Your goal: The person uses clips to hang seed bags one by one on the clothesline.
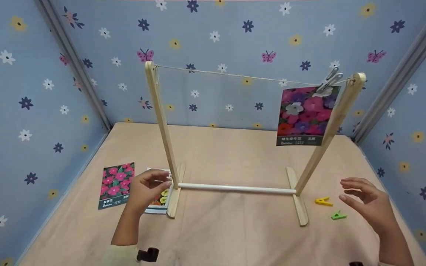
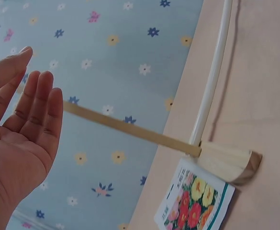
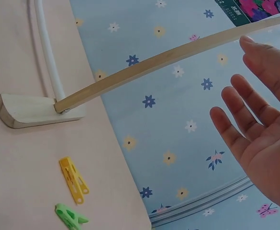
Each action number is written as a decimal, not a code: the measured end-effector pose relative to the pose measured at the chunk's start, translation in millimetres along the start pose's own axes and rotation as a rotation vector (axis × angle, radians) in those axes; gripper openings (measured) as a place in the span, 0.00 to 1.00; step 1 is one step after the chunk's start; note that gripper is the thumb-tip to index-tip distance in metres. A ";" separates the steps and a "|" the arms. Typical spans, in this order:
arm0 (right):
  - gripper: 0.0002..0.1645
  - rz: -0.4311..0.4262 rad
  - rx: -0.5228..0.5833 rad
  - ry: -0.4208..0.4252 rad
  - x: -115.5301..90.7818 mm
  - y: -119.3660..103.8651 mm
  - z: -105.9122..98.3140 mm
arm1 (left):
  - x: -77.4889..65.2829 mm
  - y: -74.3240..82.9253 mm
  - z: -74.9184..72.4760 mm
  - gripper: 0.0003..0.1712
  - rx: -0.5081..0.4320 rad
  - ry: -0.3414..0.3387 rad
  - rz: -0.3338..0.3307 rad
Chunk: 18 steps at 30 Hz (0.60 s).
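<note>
In the lower right of the head view, the yellow clip (image 1: 323, 202) and the green clip (image 1: 338, 217) lie on the table (image 1: 242, 229) just left of your right hand (image 1: 372, 207). Each clip's long axis runs roughly across the frame, with the yellow one above and slightly left of the green. That hand grasps nothing: its fingers curve loosely, the thumb set apart, and a gap separates them from the clips. At the lower left, your left hand (image 1: 146, 190) is released too, its palm bare in the left wrist view. It hides part of the white-bordered card (image 2: 192, 201) in the head view, yet the wrist view shows the two apart. The pink-flower card (image 1: 117, 181) lies just left of it, long axis up the frame with a slight lean. I judge side to be what matters: your left hand is nearer the cards, your right nearer the clips, with the wooden stand (image 1: 163, 129) between.
</note>
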State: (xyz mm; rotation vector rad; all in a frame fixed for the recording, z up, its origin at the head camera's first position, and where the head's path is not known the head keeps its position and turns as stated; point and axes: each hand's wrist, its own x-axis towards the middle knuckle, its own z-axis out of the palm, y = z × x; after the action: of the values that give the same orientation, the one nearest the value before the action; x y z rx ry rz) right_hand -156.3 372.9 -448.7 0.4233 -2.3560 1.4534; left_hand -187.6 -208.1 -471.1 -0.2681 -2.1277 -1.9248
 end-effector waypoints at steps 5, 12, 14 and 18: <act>0.20 0.028 -0.004 0.014 -5.2 4.8 -1.6 | -4.2 -3.0 -12.4 0.14 -0.004 0.071 -0.030; 0.22 0.086 -0.015 0.033 -12.2 9.0 -3.2 | -9.1 -7.1 -26.0 0.14 0.014 0.157 -0.048; 0.22 0.103 -0.024 0.036 -13.1 10.5 -3.7 | -10.8 -8.9 -29.8 0.14 0.004 0.181 -0.062; 0.23 0.126 -0.037 0.019 -15.2 13.9 -4.9 | -16.7 -13.1 -38.6 0.17 -0.022 0.237 -0.095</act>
State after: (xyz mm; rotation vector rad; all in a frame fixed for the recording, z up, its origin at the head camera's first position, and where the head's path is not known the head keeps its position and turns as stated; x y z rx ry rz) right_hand -147.8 384.5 -464.3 0.2541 -2.4296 1.4589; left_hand -173.1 -247.2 -485.2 0.0567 -1.9977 -1.9242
